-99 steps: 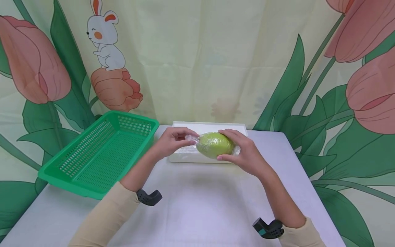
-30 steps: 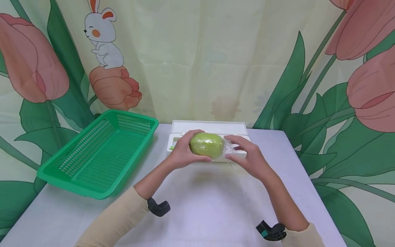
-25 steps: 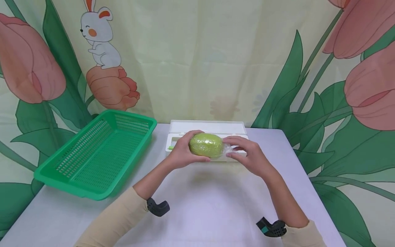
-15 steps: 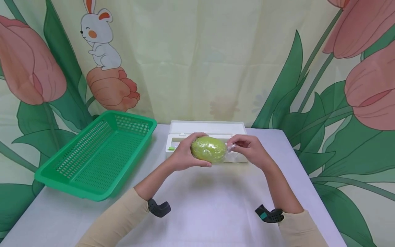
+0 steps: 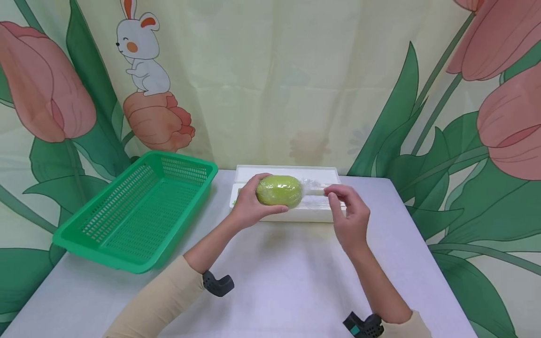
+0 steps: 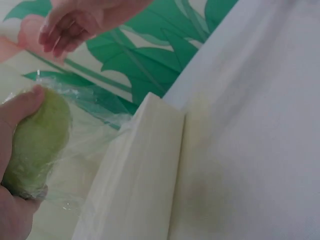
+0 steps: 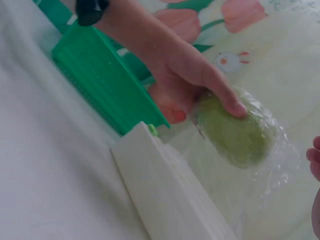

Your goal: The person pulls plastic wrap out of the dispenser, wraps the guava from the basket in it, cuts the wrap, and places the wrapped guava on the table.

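Note:
My left hand grips a green oval fruit wrapped in cling film, thumb below and fingers behind it. A loose tail of clear film sticks out from the fruit's right end. To the right, my right hand has its fingers loosely bent and holds nothing visible. In the left wrist view that right hand is apart from the film. Behind and below the fruit stands a white cling film dispenser box with its lid raised. The right wrist view shows the fruit held above this box.
A green plastic basket stands on the left of the table. White cloth covers the table. A curtain printed with tulips and a rabbit hangs behind. Each wrist carries a black camera.
The left hand has taken over the fruit from the right hand. Half a second ago the right fingers pinched the film tail; now they have let go and moved right.

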A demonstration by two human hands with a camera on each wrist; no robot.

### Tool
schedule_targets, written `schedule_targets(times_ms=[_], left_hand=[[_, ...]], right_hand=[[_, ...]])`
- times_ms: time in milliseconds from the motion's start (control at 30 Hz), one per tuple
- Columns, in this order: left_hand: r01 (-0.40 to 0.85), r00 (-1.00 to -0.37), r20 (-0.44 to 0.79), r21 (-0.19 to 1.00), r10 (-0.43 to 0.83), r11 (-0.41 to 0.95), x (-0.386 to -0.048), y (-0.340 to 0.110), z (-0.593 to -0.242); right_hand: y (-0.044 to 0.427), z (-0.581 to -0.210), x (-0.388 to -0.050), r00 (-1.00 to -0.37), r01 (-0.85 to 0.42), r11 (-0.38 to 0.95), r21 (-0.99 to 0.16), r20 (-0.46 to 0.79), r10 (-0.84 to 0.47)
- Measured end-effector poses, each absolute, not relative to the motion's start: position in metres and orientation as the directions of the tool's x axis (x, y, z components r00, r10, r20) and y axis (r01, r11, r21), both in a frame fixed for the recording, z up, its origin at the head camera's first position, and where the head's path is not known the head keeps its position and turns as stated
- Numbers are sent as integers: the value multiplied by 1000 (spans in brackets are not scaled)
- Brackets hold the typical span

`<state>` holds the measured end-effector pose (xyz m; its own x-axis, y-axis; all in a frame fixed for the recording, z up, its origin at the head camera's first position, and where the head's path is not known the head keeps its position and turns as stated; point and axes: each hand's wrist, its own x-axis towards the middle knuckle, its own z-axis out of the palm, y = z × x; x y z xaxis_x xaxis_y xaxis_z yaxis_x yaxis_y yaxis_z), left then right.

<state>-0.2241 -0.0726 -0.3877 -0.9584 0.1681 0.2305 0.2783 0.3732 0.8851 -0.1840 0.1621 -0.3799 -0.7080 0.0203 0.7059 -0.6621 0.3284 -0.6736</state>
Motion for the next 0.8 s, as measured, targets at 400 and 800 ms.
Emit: schedule_targets(times_ms=[400, 800], left_hand=[[390, -910, 300, 853, 285, 347, -217, -62, -385], [440, -868, 305, 838, 392, 324, -225, -65, -383]], right_hand=[[127, -387, -178, -938, -346, 438, -830, 290, -190], [129, -384, -190, -934, -357, 457, -815, 315, -168]])
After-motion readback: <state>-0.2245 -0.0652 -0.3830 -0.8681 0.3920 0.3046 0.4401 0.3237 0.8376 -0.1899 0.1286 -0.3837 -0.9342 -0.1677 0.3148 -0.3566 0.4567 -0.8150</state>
